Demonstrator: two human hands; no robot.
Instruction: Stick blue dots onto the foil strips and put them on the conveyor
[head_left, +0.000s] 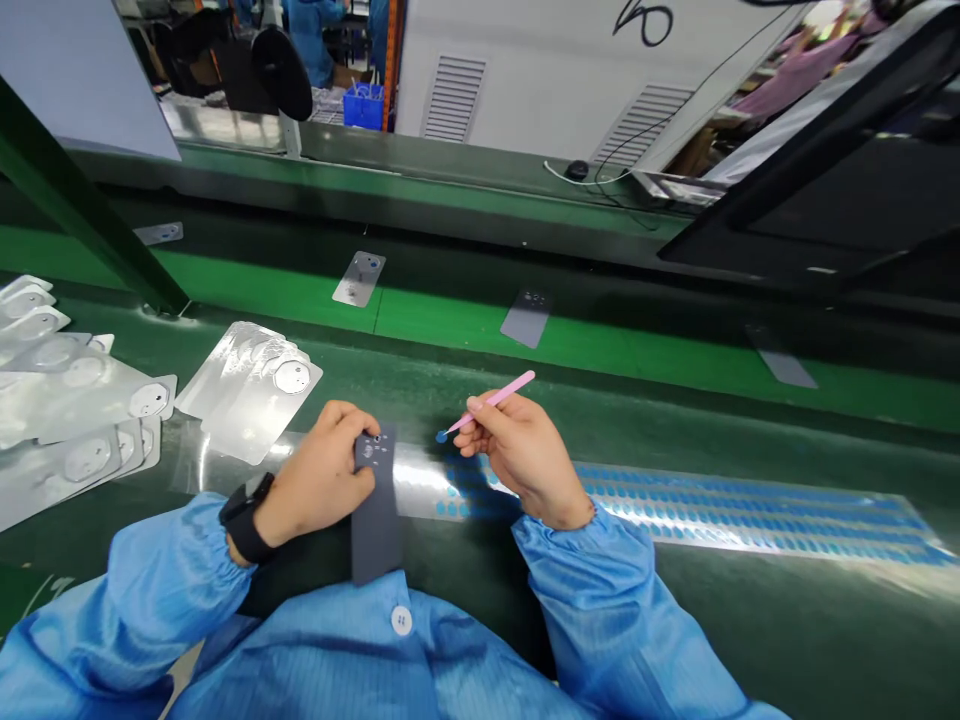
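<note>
My left hand point(326, 475) grips the upper end of a dark grey phone back panel point(379, 520), thumb and fingers on its left side beside several small holes. The panel's lower end reaches my blue smock. To the right, my right hand point(517, 445) pinches pink tweezers point(499, 392). A small round blue sticker point(441, 437) is at the tweezers' tip, apart from the panel. Under and right of that hand lies a long clear sheet point(750, 510) with rows of blue round stickers.
Stacks of silvery panels point(255, 390) lie at left, with more panels point(82, 400) beyond them. Along the green strip point(442, 310) lie a few single panels point(360, 278). A green post point(90, 200) rises at left; a black screen point(847, 180) stands at right.
</note>
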